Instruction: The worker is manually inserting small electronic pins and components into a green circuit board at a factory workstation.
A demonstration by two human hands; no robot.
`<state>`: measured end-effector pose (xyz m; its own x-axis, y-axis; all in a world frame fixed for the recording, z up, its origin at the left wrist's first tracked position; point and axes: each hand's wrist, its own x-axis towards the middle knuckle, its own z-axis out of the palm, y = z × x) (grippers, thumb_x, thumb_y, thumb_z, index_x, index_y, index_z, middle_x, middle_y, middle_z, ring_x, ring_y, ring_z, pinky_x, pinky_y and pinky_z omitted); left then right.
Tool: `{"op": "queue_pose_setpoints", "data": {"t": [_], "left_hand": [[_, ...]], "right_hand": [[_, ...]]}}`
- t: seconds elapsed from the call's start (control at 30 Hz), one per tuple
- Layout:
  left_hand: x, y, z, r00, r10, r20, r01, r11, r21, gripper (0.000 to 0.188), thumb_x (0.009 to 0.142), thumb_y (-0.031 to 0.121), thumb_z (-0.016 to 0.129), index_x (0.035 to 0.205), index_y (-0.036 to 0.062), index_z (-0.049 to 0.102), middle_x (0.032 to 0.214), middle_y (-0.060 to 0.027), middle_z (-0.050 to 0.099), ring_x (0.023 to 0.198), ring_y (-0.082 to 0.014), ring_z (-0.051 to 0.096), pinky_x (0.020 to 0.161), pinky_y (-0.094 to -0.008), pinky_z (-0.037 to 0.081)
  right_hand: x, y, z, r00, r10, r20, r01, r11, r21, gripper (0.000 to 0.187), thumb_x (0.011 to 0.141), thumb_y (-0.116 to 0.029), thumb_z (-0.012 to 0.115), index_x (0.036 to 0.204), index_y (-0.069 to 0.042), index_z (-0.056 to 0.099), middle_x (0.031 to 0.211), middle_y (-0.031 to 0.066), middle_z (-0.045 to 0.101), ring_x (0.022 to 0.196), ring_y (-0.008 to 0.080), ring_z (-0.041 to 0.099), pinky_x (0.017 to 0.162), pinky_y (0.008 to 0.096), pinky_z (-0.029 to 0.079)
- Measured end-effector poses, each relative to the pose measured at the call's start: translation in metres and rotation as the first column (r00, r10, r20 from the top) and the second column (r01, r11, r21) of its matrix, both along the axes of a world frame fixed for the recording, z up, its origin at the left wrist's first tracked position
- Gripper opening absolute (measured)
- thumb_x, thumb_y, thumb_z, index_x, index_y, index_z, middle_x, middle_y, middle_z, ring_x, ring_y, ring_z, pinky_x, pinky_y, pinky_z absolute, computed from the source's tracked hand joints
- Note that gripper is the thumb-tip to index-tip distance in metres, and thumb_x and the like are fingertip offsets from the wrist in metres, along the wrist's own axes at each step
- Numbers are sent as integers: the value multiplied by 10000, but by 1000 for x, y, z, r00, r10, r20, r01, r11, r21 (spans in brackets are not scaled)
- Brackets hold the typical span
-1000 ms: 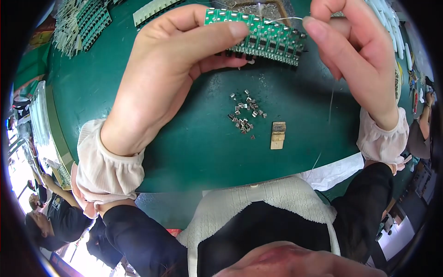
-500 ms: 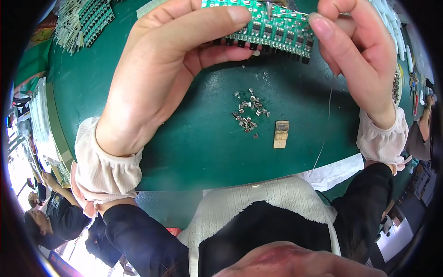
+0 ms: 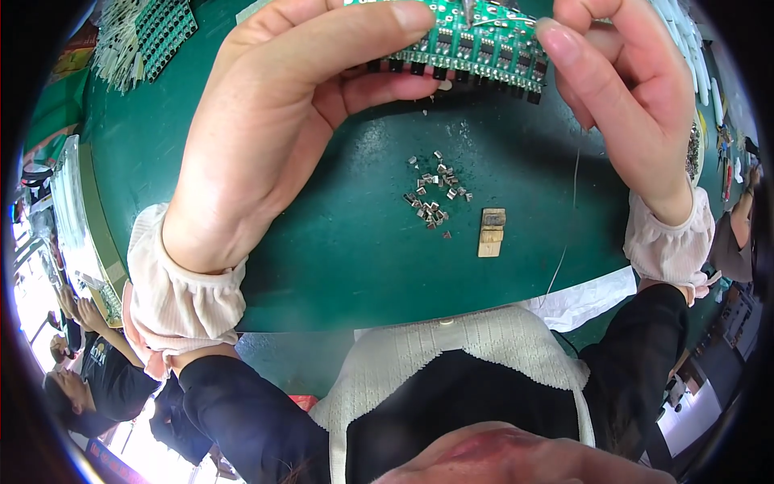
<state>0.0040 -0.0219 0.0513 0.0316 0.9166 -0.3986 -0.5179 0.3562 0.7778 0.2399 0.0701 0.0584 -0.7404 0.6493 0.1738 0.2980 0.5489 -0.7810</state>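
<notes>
My left hand (image 3: 258, 105) grips a green circuit board (image 3: 492, 55) at the top of the view, thumb on its upper face and fingers beneath. Black parts line the board's near edge. My right hand (image 3: 621, 89), at the board's right end, pinches a thin solder wire (image 3: 576, 181) between thumb and forefinger. One end of the wire reaches over the board; the rest trails down toward the table's near edge. A thin metal tip (image 3: 468, 12), like a soldering iron's, points down onto the board from above. What holds that tip is out of view.
Small bent metal pieces (image 3: 433, 214) lie in a loose pile on the green table (image 3: 339, 250), beside a small wooden block (image 3: 491, 234). More boards (image 3: 165, 36) with white wires sit far left, white tubes (image 3: 681, 40) far right. White paper (image 3: 592, 297) hangs at the near edge.
The board, with my left hand on it, has shifted slightly left and up. My right hand has barely moved and still holds the wire.
</notes>
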Motion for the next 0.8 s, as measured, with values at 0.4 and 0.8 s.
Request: {"op": "queue_pose_setpoints", "data": {"t": [0.4,0.8], "left_hand": [[-10,-7,-29,985,-66,-159,93,982,167,229,997,112,627,1184,-12,676,1077,-86,733,939,-160,721,848,-321,629],[14,-27,-21,818,-190,-542,302,945,125,99,898,-96,700,964,-30,666,1042,-95,713,946,-122,668,856,-255,525]], "right_hand": [[15,28,4,985,27,169,-21,999,-37,98,939,-22,655,924,9,564,662,42,592,546,121,531,519,274,388],[25,35,10,729,-442,523,46,794,606,69,765,-61,649,788,-1,674,828,210,682,829,423,660,773,479,530]]}}
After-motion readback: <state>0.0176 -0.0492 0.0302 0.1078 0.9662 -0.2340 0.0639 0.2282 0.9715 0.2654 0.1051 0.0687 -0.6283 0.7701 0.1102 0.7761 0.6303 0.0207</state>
